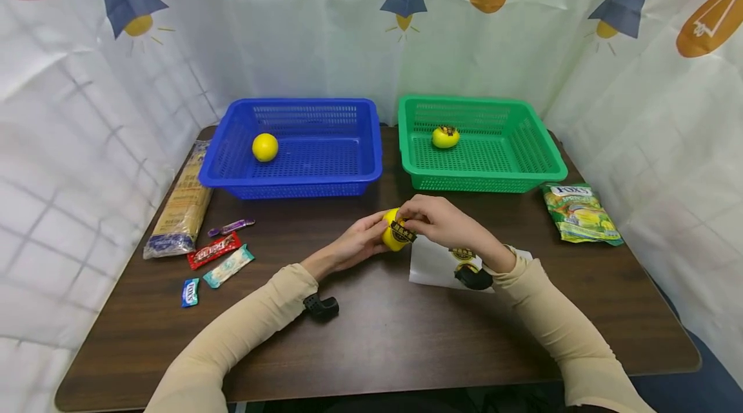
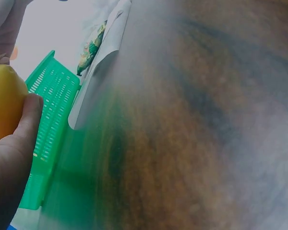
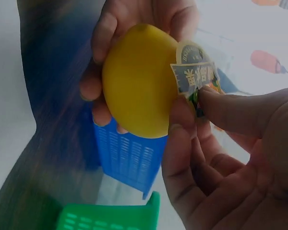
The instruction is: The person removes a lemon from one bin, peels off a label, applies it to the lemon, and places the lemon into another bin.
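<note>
In the head view, my left hand (image 1: 358, 242) holds a yellow lemon (image 1: 390, 240) low over the middle of the table. My right hand (image 1: 438, 218) pinches a black-and-gold sticker (image 3: 194, 69) between thumb and forefinger. One edge of that sticker meets the side of the lemon (image 3: 139, 81) in the right wrist view. Under the right forearm lies a white sticker sheet (image 1: 432, 266) with black-and-gold labels on it. Another lemon (image 1: 265, 147) sits in the blue basket (image 1: 290, 179), without a visible sticker. A lemon with a dark sticker (image 1: 445, 138) lies in the green basket (image 1: 476, 182).
Left of the hands lie a purple-wrapped candy (image 1: 231, 227), a red candy packet (image 1: 214, 251), a pale blue wrapped bar (image 1: 229, 266) and a small blue packet (image 1: 189, 293). A long brown package (image 1: 181, 206) lies at the left edge, a green Fox's bag (image 1: 582, 214) at the right.
</note>
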`<control>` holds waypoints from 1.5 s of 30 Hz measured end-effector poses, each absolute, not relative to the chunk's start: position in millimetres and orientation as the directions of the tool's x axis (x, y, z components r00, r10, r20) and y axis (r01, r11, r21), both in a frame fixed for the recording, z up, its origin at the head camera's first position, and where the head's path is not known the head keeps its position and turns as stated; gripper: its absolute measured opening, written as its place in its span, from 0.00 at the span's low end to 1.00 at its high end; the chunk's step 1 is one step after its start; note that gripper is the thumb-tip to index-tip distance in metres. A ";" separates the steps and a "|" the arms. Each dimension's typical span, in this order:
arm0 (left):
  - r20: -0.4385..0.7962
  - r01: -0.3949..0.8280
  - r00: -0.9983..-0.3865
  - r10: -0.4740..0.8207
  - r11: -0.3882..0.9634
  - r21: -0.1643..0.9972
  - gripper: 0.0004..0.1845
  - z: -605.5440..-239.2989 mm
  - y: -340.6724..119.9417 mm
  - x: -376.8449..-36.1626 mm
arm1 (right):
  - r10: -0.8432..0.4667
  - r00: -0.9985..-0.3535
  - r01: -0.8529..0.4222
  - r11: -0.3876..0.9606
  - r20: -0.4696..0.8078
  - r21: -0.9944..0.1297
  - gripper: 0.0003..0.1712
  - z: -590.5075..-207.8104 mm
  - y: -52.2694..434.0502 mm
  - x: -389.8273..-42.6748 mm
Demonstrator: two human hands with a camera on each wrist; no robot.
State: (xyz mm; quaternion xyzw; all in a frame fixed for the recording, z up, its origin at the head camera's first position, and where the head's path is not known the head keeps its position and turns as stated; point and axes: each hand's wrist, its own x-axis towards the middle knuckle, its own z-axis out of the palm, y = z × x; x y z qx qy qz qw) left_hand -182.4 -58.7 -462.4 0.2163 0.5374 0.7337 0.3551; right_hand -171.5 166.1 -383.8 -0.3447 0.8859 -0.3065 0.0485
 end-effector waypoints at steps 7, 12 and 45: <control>-0.056 -0.274 -0.646 0.761 -0.164 0.948 0.31 -470.0 -58.6 -181.4 | -0.690 -0.689 -0.699 0.551 0.223 -0.455 0.12 -383.0 160.0 -169.6; -0.043 -0.264 -0.645 0.763 -0.170 0.949 0.32 -471.2 -59.9 -181.5 | -0.688 -0.681 -0.718 0.560 0.251 -0.412 0.13 -382.9 157.0 -168.4; -0.070 -0.206 -0.743 0.665 -0.128 0.970 0.32 -455.2 -57.2 -181.3 | -0.398 -0.912 -0.349 0.628 0.098 -0.696 0.36 -416.1 154.3 -167.2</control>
